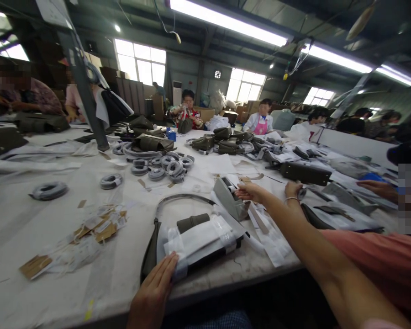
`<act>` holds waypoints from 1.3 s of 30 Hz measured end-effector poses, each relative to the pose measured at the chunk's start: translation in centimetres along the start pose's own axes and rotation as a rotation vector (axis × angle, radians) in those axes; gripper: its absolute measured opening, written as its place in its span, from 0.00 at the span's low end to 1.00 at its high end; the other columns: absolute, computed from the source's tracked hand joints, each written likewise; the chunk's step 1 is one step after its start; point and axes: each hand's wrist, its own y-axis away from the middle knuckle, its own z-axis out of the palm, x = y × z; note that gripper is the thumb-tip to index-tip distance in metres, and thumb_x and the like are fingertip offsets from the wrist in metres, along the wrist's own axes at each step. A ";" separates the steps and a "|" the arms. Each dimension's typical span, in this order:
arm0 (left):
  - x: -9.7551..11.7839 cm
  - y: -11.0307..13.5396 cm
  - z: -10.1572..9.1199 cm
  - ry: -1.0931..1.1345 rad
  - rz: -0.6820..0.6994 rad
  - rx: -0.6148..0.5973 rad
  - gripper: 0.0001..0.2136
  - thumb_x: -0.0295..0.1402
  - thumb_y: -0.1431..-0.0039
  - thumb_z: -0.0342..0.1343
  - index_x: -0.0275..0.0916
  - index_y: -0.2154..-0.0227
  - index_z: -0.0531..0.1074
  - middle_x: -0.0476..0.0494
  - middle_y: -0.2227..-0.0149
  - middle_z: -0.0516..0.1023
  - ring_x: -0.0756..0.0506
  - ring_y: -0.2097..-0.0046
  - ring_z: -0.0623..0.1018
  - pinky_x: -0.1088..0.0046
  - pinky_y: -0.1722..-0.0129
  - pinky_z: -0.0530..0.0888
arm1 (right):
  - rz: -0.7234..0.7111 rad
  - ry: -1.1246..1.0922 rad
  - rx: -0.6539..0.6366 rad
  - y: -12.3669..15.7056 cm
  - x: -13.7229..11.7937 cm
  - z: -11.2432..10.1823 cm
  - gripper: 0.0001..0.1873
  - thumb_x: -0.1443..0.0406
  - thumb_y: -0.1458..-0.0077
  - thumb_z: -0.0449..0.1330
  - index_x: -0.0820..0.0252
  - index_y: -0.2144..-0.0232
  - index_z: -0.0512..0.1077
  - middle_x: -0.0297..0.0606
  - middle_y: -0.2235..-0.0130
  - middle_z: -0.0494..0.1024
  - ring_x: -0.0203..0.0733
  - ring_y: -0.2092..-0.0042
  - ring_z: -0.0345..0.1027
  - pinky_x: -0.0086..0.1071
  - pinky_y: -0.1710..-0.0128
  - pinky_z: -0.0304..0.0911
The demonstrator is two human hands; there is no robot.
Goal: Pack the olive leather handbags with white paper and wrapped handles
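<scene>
A dark olive handbag (154,244) with a curved strap lies in front of me, its front covered by white wrapping (198,237) and clear tape. My left hand (157,278) rests on the bag's lower left corner, fingers stretched out over the wrapping. Beyond the bag, my right hand (250,192) is at a grey tape dispenser (226,198). Its fingers are pressed together at the dispenser's edge; what is between them is too small to make out. White paper strips (269,237) lie beside the dispenser.
Tags with strings (99,226) lie at the left, with coiled wrapped straps (174,167) behind. A co-worker's hand (293,189) is close on the right, near another bag (339,217). Several people and bag piles are farther back. A metal post (89,91) rises at the left.
</scene>
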 end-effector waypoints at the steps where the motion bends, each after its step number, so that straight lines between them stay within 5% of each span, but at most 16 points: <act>1: -0.1 0.1 0.0 0.000 -0.002 -0.011 0.26 0.23 0.33 0.44 0.41 0.33 0.54 0.48 0.38 0.69 0.47 0.41 0.73 0.70 0.41 0.72 | -0.020 -0.005 0.011 0.8 0.1 -0.3 0.13 0.63 0.33 0.57 0.70 0.65 0.73 0.40 0.68 0.78 0.32 0.72 0.72 0.24 0.74 0.71; 5: -0.1 0.1 0.1 0.017 -0.001 -0.008 0.27 0.24 0.33 0.44 0.42 0.33 0.54 0.48 0.38 0.69 0.47 0.41 0.73 0.71 0.42 0.72 | -0.095 0.000 0.049 5.4 1.6 -2.0 0.15 0.62 0.35 0.59 0.71 0.68 0.75 0.47 0.68 0.80 0.33 0.72 0.75 0.22 0.72 0.73; 9: -0.1 0.0 0.0 0.031 -0.015 0.011 0.27 0.24 0.34 0.44 0.42 0.33 0.54 0.49 0.39 0.70 0.46 0.42 0.74 0.71 0.43 0.73 | -0.158 0.018 0.112 8.9 5.8 -3.5 0.15 0.58 0.41 0.65 0.69 0.69 0.78 0.49 0.65 0.82 0.36 0.71 0.76 0.23 0.73 0.73; 13: 0.0 -0.1 -0.2 0.039 -0.013 0.010 0.26 0.24 0.33 0.44 0.43 0.33 0.54 0.49 0.39 0.71 0.46 0.43 0.75 0.71 0.43 0.73 | -0.247 0.086 0.208 8.8 10.7 -3.7 0.17 0.55 0.48 0.69 0.66 0.70 0.79 0.50 0.65 0.83 0.39 0.72 0.77 0.27 0.74 0.75; 17: 0.0 -0.4 -0.4 0.038 -0.003 0.028 0.26 0.25 0.33 0.44 0.43 0.33 0.54 0.50 0.40 0.71 0.47 0.43 0.75 0.72 0.42 0.72 | -0.307 0.160 0.264 6.8 12.9 -3.2 0.16 0.54 0.47 0.67 0.64 0.69 0.79 0.47 0.65 0.83 0.41 0.70 0.78 0.29 0.71 0.75; 26: 0.3 -0.3 -0.3 0.026 -0.021 0.032 0.27 0.26 0.32 0.43 0.43 0.32 0.51 0.49 0.40 0.71 0.46 0.43 0.75 0.70 0.43 0.73 | -0.442 0.689 0.391 5.1 11.7 -5.0 0.11 0.63 0.43 0.57 0.59 0.74 0.77 0.35 0.77 0.79 0.41 0.72 0.75 0.28 0.71 0.65; 32: 0.2 -0.4 -0.3 0.053 -0.021 0.037 0.25 0.28 0.31 0.42 0.42 0.32 0.53 0.48 0.40 0.72 0.45 0.44 0.75 0.69 0.44 0.74 | -0.605 0.988 0.458 8.8 11.0 -6.5 0.10 0.64 0.41 0.58 0.55 0.64 0.79 0.44 0.60 0.82 0.46 0.61 0.75 0.31 0.64 0.62; 36: 0.4 -0.4 -0.5 0.088 -0.081 0.037 0.24 0.28 0.32 0.43 0.41 0.34 0.57 0.46 0.42 0.74 0.44 0.46 0.77 0.69 0.47 0.76 | -0.854 1.173 0.304 11.9 9.6 -6.2 0.12 0.62 0.38 0.56 0.54 0.61 0.80 0.44 0.59 0.82 0.46 0.60 0.75 0.33 0.59 0.65; 39: 1.0 -0.6 -1.0 0.136 -0.171 0.013 0.23 0.27 0.33 0.45 0.41 0.36 0.61 0.45 0.43 0.75 0.44 0.47 0.78 0.69 0.49 0.76 | -1.082 1.229 0.088 14.1 8.2 -3.7 0.13 0.59 0.36 0.55 0.52 0.60 0.80 0.43 0.60 0.82 0.44 0.59 0.75 0.34 0.56 0.67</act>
